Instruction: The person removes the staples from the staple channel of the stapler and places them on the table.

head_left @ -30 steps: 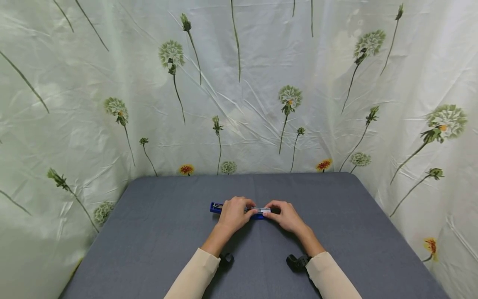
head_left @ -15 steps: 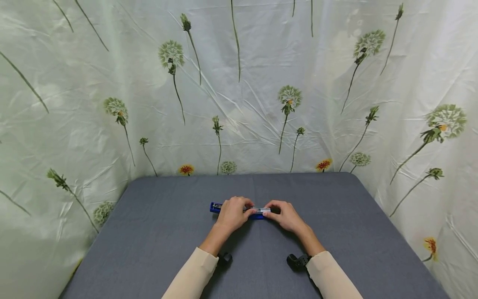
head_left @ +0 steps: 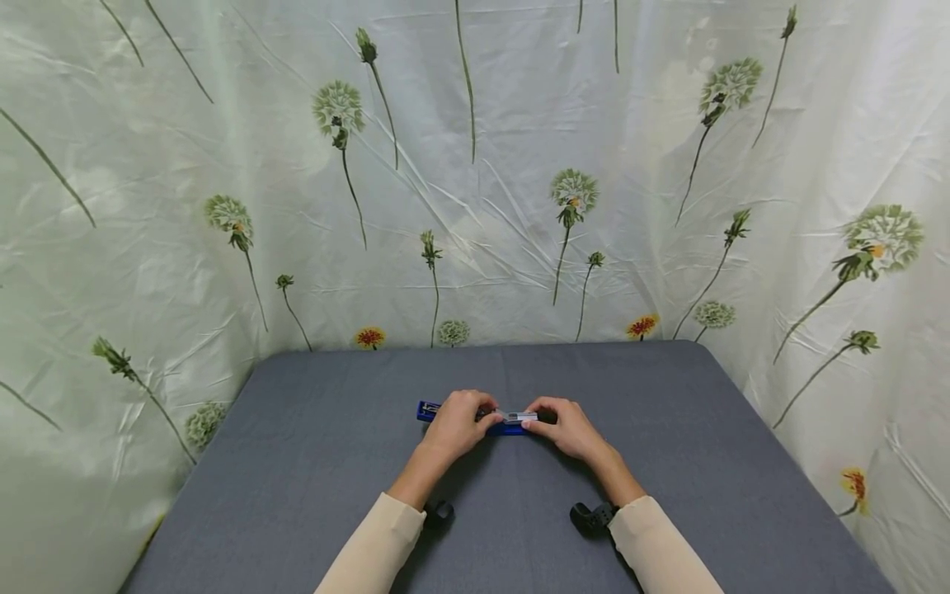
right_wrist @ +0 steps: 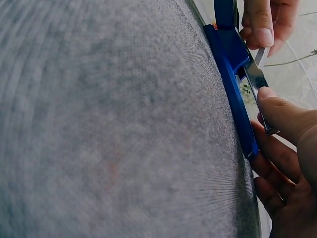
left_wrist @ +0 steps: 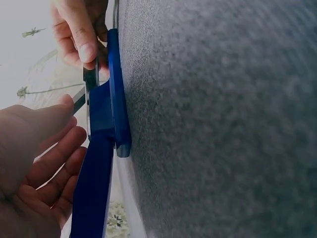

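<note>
We've got the blue stapler (head_left: 507, 430) unfolded on the desk (head_left: 334, 462), long axis along the far edge; our left hand (head_left: 456, 422) pinches a staple strip (right_wrist: 263, 56) slanting from the magazine (right_wrist: 254, 75), our right hand (head_left: 566, 425) pinches the magazine's right-edge end

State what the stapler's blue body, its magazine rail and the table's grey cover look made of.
Blue body: probably hard plastic, smooth with soft highlights, though painted metal is possible.
Magazine rail: likely metal, perhaps steel, silvery with bright glints.
Grey cover: apparently woven fabric, matt, with a speckled texture in the wrist views; fibre unclear.
</note>
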